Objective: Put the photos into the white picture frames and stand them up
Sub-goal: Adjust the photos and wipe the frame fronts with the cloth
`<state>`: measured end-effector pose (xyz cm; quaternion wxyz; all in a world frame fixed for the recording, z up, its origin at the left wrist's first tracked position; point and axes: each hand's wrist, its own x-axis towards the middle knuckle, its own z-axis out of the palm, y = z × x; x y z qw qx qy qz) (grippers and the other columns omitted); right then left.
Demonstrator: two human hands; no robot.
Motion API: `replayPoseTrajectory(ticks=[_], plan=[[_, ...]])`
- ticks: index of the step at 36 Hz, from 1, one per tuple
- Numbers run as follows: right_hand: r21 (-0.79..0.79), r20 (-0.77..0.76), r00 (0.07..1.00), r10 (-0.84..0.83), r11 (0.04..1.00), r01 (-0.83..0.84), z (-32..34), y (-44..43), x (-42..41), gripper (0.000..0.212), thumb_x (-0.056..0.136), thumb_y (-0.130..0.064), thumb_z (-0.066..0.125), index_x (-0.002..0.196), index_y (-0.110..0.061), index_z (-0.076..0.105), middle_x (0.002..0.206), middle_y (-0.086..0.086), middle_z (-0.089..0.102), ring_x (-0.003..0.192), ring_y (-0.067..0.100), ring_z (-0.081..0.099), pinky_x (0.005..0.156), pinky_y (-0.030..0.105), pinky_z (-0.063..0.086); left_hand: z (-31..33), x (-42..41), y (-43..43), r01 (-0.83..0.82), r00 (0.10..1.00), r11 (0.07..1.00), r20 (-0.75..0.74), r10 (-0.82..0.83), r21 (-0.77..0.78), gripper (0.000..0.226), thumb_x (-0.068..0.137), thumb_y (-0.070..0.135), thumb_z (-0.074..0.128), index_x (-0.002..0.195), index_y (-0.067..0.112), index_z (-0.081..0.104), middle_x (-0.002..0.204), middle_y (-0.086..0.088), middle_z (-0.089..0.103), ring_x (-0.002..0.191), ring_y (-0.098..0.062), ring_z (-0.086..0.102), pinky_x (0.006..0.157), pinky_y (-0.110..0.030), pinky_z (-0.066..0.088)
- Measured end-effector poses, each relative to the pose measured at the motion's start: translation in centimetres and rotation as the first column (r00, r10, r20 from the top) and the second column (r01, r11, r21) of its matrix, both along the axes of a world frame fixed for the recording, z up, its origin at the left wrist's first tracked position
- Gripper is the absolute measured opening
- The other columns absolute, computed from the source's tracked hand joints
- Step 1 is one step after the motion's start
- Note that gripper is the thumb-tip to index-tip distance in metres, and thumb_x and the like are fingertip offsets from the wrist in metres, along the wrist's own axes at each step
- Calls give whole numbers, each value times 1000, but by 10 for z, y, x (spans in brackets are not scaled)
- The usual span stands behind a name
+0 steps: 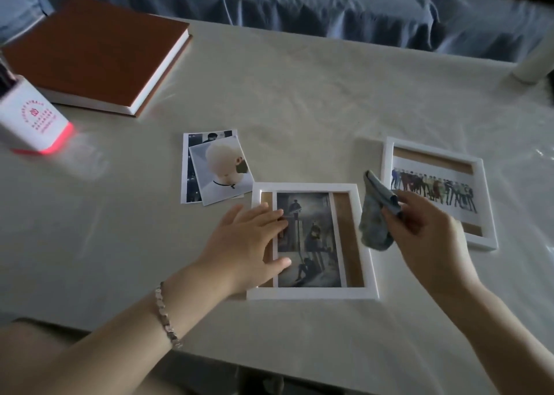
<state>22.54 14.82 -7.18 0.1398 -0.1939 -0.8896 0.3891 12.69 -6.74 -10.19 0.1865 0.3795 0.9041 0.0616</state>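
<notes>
A white picture frame lies flat at the table's centre with a dark photo inside it. My left hand rests on the frame's left side, fingers straight and touching the photo's edge. Just right of this frame, my right hand pinches a folded blue-grey cloth above the table. A second white frame lies flat at the right, holding a wide photo of a row of people. Two loose photos lie overlapped to the left of the centre frame.
A brown hardcover book lies at the back left. A white box with red print stands at the left edge. Blue fabric runs behind the table. A white post stands at the far right corner.
</notes>
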Motion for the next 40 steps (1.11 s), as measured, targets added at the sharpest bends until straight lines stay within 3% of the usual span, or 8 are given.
replayPoseTrajectory(ticks=[3, 8, 14, 18, 22, 29, 36, 40], plan=[[180, -90, 993, 75, 982, -58, -2, -9, -10, 36, 79, 5, 61, 110, -14, 65, 99, -2, 67, 77, 15, 65, 77, 18, 52, -2, -4, -1, 20, 1000, 998, 13, -20, -59, 68, 86, 56, 43, 145, 32, 18, 155, 17, 7, 142, -4, -4, 116, -36, -6], [365, 162, 960, 229, 890, -274, -34, -27, -21, 35, 77, 3, 59, 112, -5, 64, 128, 13, 56, 108, 32, 57, 82, 46, 53, 3, -9, 0, 75, 997, 989, 38, -71, -128, 77, 82, 57, 52, 145, 31, 18, 155, 15, 6, 142, -6, -2, 117, -41, -2], [443, 239, 943, 232, 838, -319, -47, -34, -24, 43, 79, -41, 52, 101, -9, 68, 115, -1, 64, 105, 20, 56, 86, 33, 47, 4, -12, 3, 88, 996, 988, 44, -84, -123, 80, 77, 57, 59, 143, 26, 27, 154, 12, 14, 142, -6, 3, 116, -44, -3], [371, 137, 971, 197, 899, -235, -51, -34, -34, 20, 79, -21, 68, 94, -9, 70, 99, 3, 68, 95, 26, 59, 70, 42, 54, 5, -13, 5, 93, 995, 987, 53, -87, -131, 80, 76, 58, 60, 142, 26, 29, 153, 12, 15, 142, -7, 9, 116, -44, -4], [343, 40, 983, 177, 922, -180, -60, -35, -46, 23, 77, -6, 68, 101, -7, 69, 93, 7, 66, 87, 29, 60, 62, 39, 54, 7, -14, 4, 91, 994, 988, 71, -83, -123, 78, 74, 58, 61, 140, 27, 32, 155, 14, 6, 141, -7, 9, 116, -46, -1], [261, 97, 914, 394, 876, -406, -58, -41, -30, 18, 79, -7, 63, 95, -5, 71, 84, 7, 62, 68, 23, 59, 54, 38, 55, 4, -17, 4, 100, 992, 986, 96, -88, -136, 80, 74, 60, 60, 141, 29, 29, 155, 17, 0, 142, -3, -1, 116, -47, 1], [245, 40, 988, 150, 957, -155, -58, -32, -59, 18, 86, -7, 57, 99, -5, 69, 94, 6, 59, 78, 21, 57, 69, 41, 52, 5, -18, 4, 94, 991, 987, 110, -80, -133, 80, 75, 59, 60, 142, 30, 28, 155, 16, 2, 142, -7, 2, 115, -49, 9], [278, 64, 940, 334, 899, -339, -60, -47, -41, 19, 82, -7, 55, 93, -3, 70, 86, 10, 61, 70, 25, 58, 56, 41, 54, 5, -18, 5, 95, 991, 985, 105, -80, -144, 81, 74, 60, 60, 142, 30, 27, 155, 17, 0, 142, -6, 1, 116, -45, 7]])
